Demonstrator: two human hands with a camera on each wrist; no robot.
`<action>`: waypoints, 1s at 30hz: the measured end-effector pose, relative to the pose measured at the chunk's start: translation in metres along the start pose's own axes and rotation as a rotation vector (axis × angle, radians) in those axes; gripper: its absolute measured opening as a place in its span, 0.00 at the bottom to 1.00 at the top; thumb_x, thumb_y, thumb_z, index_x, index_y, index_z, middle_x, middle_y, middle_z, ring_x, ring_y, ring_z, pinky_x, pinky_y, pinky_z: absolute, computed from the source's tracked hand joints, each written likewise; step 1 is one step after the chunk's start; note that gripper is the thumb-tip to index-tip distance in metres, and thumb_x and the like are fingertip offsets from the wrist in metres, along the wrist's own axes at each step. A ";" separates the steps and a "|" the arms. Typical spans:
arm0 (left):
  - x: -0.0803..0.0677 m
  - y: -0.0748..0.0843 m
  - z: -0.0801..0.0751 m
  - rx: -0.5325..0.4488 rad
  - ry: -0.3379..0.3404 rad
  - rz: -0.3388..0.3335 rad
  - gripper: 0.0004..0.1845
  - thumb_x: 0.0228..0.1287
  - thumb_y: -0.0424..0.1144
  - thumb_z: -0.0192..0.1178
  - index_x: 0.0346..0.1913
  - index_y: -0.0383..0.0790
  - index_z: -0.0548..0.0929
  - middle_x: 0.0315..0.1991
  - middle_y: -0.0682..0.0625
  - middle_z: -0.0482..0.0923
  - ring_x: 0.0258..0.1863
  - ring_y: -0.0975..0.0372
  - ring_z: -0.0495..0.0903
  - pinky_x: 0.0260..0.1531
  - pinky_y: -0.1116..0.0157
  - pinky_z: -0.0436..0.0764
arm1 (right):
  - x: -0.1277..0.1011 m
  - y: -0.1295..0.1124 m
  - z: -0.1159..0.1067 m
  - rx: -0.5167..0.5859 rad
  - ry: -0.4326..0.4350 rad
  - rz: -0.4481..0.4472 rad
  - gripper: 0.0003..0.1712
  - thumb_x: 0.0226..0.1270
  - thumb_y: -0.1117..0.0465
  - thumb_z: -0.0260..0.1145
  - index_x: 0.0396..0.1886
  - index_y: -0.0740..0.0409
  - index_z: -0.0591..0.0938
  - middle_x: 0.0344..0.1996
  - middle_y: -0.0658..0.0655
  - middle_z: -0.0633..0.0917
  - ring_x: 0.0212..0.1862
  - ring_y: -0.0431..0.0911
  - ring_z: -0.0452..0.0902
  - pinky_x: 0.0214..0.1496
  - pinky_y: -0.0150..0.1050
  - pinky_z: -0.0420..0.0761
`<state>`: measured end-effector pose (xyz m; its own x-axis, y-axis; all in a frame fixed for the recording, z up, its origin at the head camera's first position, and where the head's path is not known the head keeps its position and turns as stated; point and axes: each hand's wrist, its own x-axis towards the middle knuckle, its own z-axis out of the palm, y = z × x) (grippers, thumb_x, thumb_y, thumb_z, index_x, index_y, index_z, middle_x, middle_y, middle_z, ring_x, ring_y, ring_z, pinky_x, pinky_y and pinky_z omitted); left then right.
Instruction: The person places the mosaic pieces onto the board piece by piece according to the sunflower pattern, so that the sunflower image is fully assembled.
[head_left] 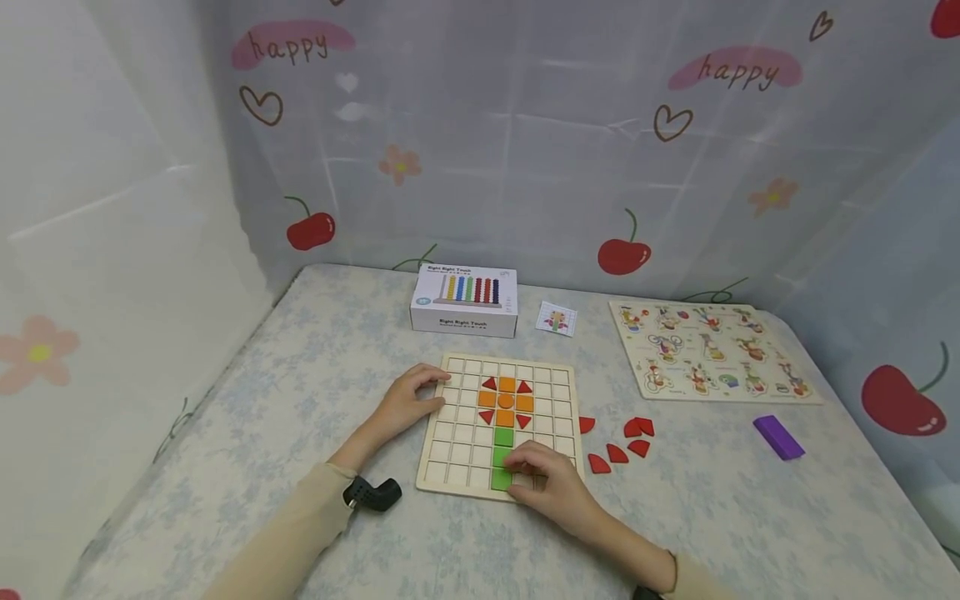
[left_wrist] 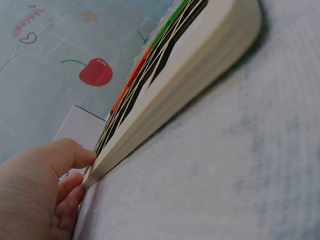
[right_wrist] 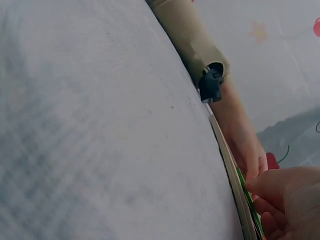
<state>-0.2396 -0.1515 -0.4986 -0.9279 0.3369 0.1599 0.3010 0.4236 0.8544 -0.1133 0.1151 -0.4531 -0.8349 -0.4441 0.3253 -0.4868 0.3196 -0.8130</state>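
- Right hand (head_left: 551, 483) at the near edge of the grid board (head_left: 501, 433), fingertips curled down onto the lowest green tile (head_left: 501, 478) of the stem; pinched or merely pressed, cannot tell.
- Left hand (head_left: 408, 402) on the board's left rim, fingers relaxed and spread, steadying it.
- Could seat crooked if pressed off-centre: tile riding up on a cell wall.
- Could nudge the green tile (head_left: 503, 437) farther up the stem, or the orange and red flower (head_left: 506, 401) beyond it, if dragged sideways.
- Could slide the board on the patterned cloth (head_left: 322, 367) if the steadying hand lifts.
- Loose red pieces (head_left: 618, 442) to the right, well clear of both hands.
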 end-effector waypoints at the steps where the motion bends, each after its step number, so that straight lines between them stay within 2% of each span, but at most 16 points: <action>1: 0.000 0.000 0.000 -0.001 0.002 -0.003 0.18 0.61 0.35 0.63 0.55 0.44 0.80 0.56 0.49 0.76 0.59 0.55 0.74 0.62 0.53 0.73 | 0.000 0.000 0.000 -0.006 -0.001 -0.011 0.13 0.51 0.76 0.70 0.39 0.67 0.83 0.36 0.62 0.84 0.37 0.52 0.78 0.39 0.37 0.82; 5: 0.000 0.000 0.000 -0.003 0.006 -0.011 0.18 0.61 0.35 0.63 0.55 0.44 0.80 0.56 0.49 0.76 0.59 0.55 0.74 0.62 0.53 0.72 | 0.000 0.006 -0.001 0.005 0.002 -0.016 0.13 0.51 0.77 0.69 0.38 0.67 0.83 0.35 0.63 0.84 0.36 0.52 0.77 0.38 0.36 0.83; 9: 0.000 0.000 0.000 0.002 0.005 -0.006 0.18 0.61 0.35 0.63 0.55 0.45 0.80 0.57 0.49 0.75 0.59 0.55 0.74 0.62 0.53 0.72 | 0.002 0.025 -0.011 -0.026 0.069 0.028 0.11 0.54 0.74 0.69 0.39 0.65 0.83 0.35 0.61 0.84 0.36 0.50 0.78 0.37 0.36 0.83; 15: 0.000 0.000 0.001 0.009 0.004 -0.004 0.18 0.62 0.36 0.63 0.56 0.46 0.80 0.57 0.50 0.75 0.59 0.56 0.74 0.62 0.54 0.72 | 0.008 0.048 -0.046 -0.143 0.232 0.226 0.12 0.58 0.67 0.69 0.44 0.59 0.83 0.37 0.56 0.85 0.36 0.42 0.76 0.39 0.32 0.79; 17: 0.000 0.000 0.000 0.012 0.005 -0.005 0.18 0.62 0.36 0.63 0.55 0.45 0.80 0.56 0.50 0.76 0.58 0.56 0.74 0.63 0.54 0.72 | 0.008 0.055 -0.057 -0.172 0.274 0.288 0.13 0.58 0.68 0.69 0.45 0.60 0.83 0.37 0.56 0.85 0.37 0.42 0.76 0.39 0.31 0.78; 20: 0.000 0.000 0.001 0.014 0.004 -0.008 0.18 0.62 0.36 0.63 0.55 0.45 0.80 0.56 0.50 0.76 0.58 0.56 0.74 0.63 0.54 0.72 | 0.008 0.065 -0.066 -0.232 0.317 0.329 0.15 0.57 0.69 0.69 0.46 0.62 0.82 0.37 0.58 0.86 0.38 0.46 0.78 0.38 0.30 0.78; 26: -0.001 0.001 0.001 0.007 0.002 -0.010 0.18 0.61 0.35 0.63 0.55 0.44 0.80 0.56 0.50 0.76 0.58 0.56 0.74 0.63 0.54 0.72 | 0.006 0.077 -0.073 -0.311 0.321 0.370 0.17 0.54 0.69 0.71 0.46 0.64 0.82 0.38 0.60 0.85 0.39 0.49 0.78 0.38 0.29 0.77; 30: 0.000 -0.001 0.001 0.007 0.002 -0.004 0.18 0.62 0.36 0.63 0.55 0.45 0.80 0.57 0.50 0.75 0.59 0.56 0.74 0.63 0.53 0.72 | 0.007 0.078 -0.076 -0.310 0.278 0.423 0.18 0.55 0.70 0.68 0.48 0.63 0.81 0.42 0.61 0.85 0.42 0.49 0.76 0.43 0.33 0.76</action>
<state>-0.2395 -0.1511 -0.4996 -0.9296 0.3332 0.1577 0.2988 0.4306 0.8517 -0.1768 0.2000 -0.4777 -0.9884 -0.0022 0.1516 -0.1141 0.6692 -0.7342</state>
